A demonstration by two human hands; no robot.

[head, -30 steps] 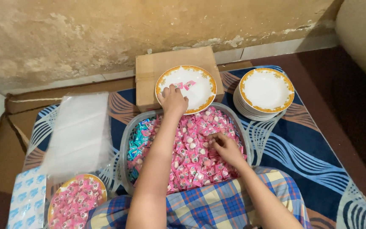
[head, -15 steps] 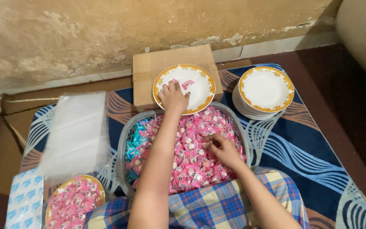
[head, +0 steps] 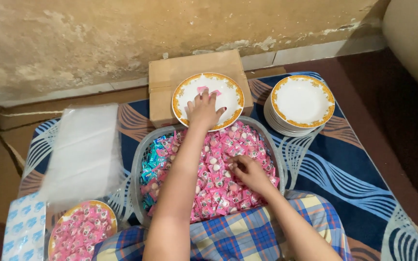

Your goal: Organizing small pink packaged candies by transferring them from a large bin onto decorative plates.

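Note:
My left hand (head: 204, 109) reaches across a grey basin (head: 136, 170) and lies flat, fingers spread, on a white plate with an orange-gold rim (head: 232, 90). A few pink wrapped candies (head: 202, 90) lie on the plate just beyond the fingertips. The plate sits on a cardboard box (head: 166, 77). Pink wrapped candies (head: 223, 145) fill the basin, with blue ones (head: 152, 158) along its left side. My right hand (head: 248, 172) rests in the pink heap, fingers curled down onto candies.
A stack of matching white plates (head: 302, 99) stands to the right on a blue patterned mat (head: 344, 174). At the left lie clear plastic bags (head: 84, 151), a plate of pink candies (head: 81, 231) and a blue-and-white packet (head: 21, 231). A stained wall runs behind.
My left hand has stayed on the plate, its fingers spreading a little. My right hand has shifted slightly within the candy heap. The view has tilted a bit.

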